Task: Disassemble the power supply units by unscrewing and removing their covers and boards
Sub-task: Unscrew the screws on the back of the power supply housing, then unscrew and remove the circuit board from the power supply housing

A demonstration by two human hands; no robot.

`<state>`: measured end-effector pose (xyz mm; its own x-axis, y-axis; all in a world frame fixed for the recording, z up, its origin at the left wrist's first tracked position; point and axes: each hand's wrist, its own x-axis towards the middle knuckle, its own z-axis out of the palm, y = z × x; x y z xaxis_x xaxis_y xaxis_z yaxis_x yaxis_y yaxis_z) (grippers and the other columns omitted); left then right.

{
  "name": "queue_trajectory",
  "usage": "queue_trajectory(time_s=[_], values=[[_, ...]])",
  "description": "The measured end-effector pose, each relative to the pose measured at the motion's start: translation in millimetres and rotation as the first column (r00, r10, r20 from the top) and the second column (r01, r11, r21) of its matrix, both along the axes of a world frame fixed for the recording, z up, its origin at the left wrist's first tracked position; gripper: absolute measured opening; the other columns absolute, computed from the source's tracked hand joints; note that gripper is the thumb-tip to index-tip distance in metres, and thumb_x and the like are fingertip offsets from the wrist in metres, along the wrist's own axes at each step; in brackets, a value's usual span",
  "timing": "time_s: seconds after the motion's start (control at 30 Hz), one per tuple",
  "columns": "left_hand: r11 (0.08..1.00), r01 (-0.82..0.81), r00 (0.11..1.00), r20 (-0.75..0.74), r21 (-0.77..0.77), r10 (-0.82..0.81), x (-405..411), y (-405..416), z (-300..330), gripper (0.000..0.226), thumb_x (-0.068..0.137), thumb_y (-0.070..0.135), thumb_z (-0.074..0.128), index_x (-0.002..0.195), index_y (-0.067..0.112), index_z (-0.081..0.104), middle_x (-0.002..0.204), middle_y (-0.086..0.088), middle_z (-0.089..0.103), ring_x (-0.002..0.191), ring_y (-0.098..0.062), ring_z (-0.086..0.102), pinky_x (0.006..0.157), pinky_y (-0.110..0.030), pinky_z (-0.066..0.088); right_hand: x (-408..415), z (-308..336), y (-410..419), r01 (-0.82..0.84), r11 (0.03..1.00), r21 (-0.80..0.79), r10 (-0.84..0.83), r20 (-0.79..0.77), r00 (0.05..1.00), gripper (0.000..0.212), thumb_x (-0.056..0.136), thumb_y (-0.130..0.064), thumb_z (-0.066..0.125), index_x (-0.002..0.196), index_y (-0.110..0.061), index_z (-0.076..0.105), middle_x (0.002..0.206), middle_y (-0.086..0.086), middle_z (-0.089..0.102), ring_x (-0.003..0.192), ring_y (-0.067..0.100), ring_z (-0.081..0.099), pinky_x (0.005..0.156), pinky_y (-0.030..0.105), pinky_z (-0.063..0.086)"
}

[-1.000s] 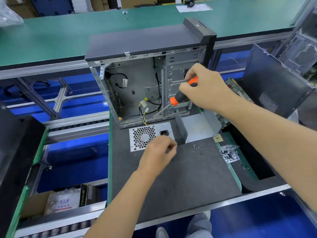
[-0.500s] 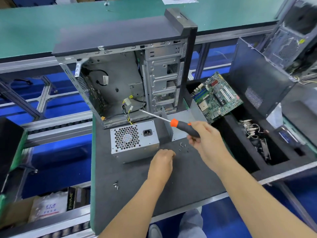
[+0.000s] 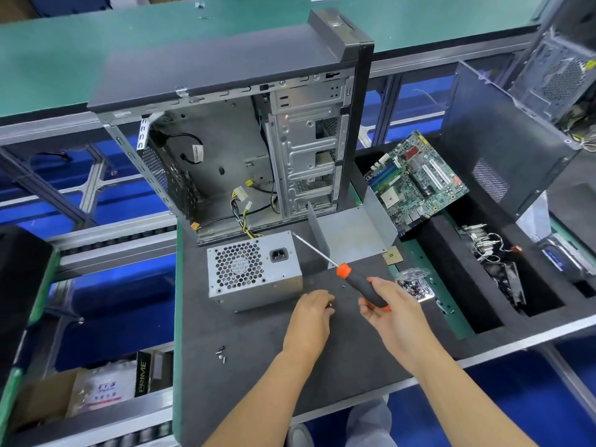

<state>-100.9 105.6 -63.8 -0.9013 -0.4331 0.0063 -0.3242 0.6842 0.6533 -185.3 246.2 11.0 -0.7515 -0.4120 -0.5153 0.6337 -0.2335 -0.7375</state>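
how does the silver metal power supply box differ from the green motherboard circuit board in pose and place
The silver metal power supply box lies on the dark grey foam work mat, fan grille toward the camera; the green motherboard circuit board leans tilted at the black foam tray to the right. The box is a closed casing, while the board is bare with its slots showing. Both are outside the open computer case.

PSU (image 3: 254, 271) on mat (image 3: 258, 343), before open case (image 3: 238, 150). Bent cover (image 3: 353, 232) right of PSU. Motherboard (image 3: 417, 179) farther right. Loose screws (image 3: 221, 353) front-left on mat.
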Motion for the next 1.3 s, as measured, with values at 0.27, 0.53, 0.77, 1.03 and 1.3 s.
queue_trajectory(time_s=[0.27,0.53,0.77,1.03,1.3], values=[[0.965,-0.072,0.863,-0.501,-0.252,-0.067,45,-30,61,0.024,0.086,0.036,0.075,0.082,0.014,0.067,0.075,0.004,0.060,0.070,-0.012,0.054,0.069,-0.024,0.047,8,-3,-9,-0.017,0.999,-0.028,0.021,0.166,0.986,0.023,0.101,-0.018,0.050,0.100,0.002,0.061,0.083,0.019,0.064,0.062,0.021,0.057,0.060,0.029,0.048],[0.987,0.107,0.953,0.296,-0.120,-0.067,15,-151,150,0.115,0.058,0.077,0.076,0.153,0.029,0.033,0.152,0.005,0.045,0.140,-0.018,0.036,0.115,-0.042,0.033,31,-14,-19,-0.129,0.992,-0.012,0.130,0.077,0.989,0.050,0.062,-0.039,0.084,0.091,-0.005,0.062,0.081,0.011,0.063,0.063,0.015,0.056,0.058,0.025,0.048],[0.989,0.138,0.836,0.529,0.051,-0.144,-5,-173,143,0.108,0.040,0.080,0.082,0.133,0.032,0.053,0.095,0.003,0.074,0.078,-0.006,0.071,0.067,-0.029,0.051,60,-13,-45,-0.132,0.980,-0.149,0.151,0.127,0.980,0.087,0.074,-0.029,0.085,0.140,0.005,0.039,0.121,0.015,0.069,0.114,0.029,0.066,0.102,0.046,0.050],[0.974,0.226,0.820,0.543,-0.014,-0.182,-1,-159,144,0.076,0.035,0.084,0.078,0.087,0.031,0.061,0.087,0.014,0.064,0.077,-0.004,0.061,0.060,-0.028,0.048,79,0,-70,-0.045,0.996,-0.076,0.053,0.107,0.993,0.044,0.062,-0.040,0.084,0.097,-0.022,0.065,0.111,0.000,0.074,0.108,0.011,0.068,0.111,0.040,0.041],[0.883,0.258,0.916,0.391,-0.391,-0.095,12,-114,118,0.067,0.061,0.066,0.082,0.089,0.024,0.037,0.081,0.015,0.041,0.075,-0.015,0.044,0.057,-0.032,0.029,75,-19,-77,-0.003,0.995,-0.103,0.015,0.122,0.992,0.029,0.090,-0.020,0.071,0.111,-0.006,0.056,0.109,0.010,0.074,0.107,0.020,0.069,0.107,0.044,0.046]])
